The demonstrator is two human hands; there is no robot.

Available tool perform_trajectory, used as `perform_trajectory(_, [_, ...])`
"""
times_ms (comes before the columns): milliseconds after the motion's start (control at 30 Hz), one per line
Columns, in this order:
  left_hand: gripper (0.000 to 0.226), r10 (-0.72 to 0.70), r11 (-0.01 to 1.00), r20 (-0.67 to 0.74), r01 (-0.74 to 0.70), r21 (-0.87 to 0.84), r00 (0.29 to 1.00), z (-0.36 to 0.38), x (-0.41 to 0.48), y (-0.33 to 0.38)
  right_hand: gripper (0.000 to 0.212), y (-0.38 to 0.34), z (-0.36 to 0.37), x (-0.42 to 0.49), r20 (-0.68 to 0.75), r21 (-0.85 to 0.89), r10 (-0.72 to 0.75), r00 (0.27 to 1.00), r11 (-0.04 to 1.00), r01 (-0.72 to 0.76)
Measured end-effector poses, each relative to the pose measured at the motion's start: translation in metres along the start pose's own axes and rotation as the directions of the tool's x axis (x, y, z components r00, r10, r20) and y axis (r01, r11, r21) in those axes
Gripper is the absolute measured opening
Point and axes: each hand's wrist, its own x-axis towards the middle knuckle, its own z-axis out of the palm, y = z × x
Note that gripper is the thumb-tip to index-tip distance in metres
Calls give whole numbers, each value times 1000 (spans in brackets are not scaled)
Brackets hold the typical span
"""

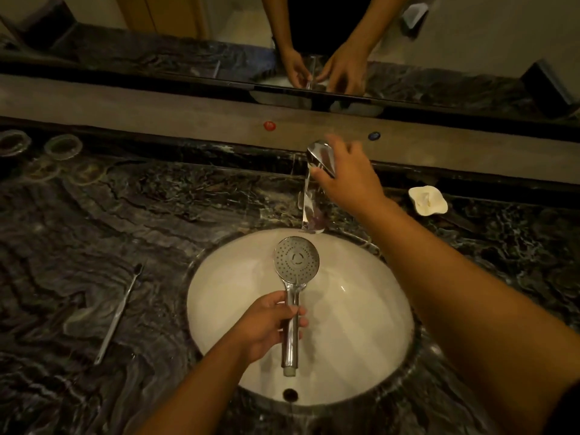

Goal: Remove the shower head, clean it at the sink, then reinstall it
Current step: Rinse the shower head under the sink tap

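Holding the shower head (296, 262) out over the middle of the sink (361, 324), the person has the removal step done and stands at the start of the cleaning step. The left hand (266, 328) is wrapped round the chrome handle about midway, fingers curled on it, with the perforated spray face turned upward just in front of the spout (309, 208). The right hand (348, 177) reaches to the back edge of the counter (125, 215), where its thumb and fingers close round the faucet lever (320, 155). Whether water is running cannot be told from this view. A toothbrush (119, 312) lies on the counter to the left of the sink, well apart from both hands, and looks like the likely scrubbing tool. A pale soap dish (428, 200) sits near the back edge, to the right of the faucet. The next move probably calls for working the lever to a moderate flow, and bringing the spray face under the spout. The right hand would then be free to fetch the toothbrush. A firm hold on the wet chrome handle will matter.
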Motion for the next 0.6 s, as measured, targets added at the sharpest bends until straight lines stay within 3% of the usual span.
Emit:
perform_trajectory(100, [29,-15,996,-7,14,-91,1000,6,12,-2,62,2,10,16,12,-154,-27,1000,988,29])
perform_trajectory(233, [32,-1,998,-17,-1,-62,1000,12,23,-9,67,8,17,30,37,-317,-93,995,943,100])
perform_trajectory(600, [20,59,996,-129,-67,-56,990,27,32,-13,64,12,19,45,87,-339,-120,989,930,143])
